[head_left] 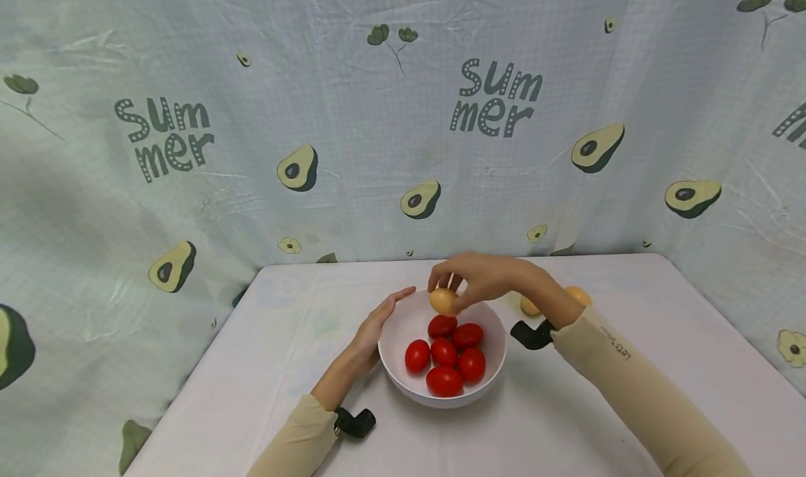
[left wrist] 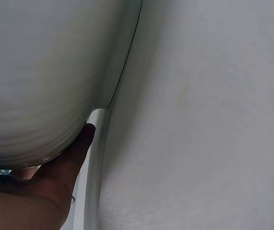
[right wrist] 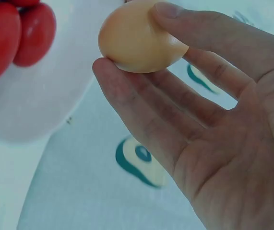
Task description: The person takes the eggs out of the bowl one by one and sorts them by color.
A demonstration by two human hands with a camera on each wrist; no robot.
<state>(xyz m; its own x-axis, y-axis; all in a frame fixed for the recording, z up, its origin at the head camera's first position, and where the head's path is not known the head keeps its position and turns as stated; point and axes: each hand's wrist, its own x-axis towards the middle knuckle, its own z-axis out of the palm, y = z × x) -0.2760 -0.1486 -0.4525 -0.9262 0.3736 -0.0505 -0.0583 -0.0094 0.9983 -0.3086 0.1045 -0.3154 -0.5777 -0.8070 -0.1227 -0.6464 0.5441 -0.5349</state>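
Six red tomatoes sit in the white bowl under the right hand, which pinches a yellow egg. Left hand lies flat against the bowl's side, fingers straight.

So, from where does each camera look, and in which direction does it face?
Head: worn high, facing forward and down at the table; shows both forearms, left hand against the white bowl, right hand pinching an egg.
Left wrist: low on the table, close against the bowl wall; shows one finger.
Right wrist: looks along the palm at the egg and tomatoes.
Shared: head and right wrist both show egg, bowl and tomatoes.
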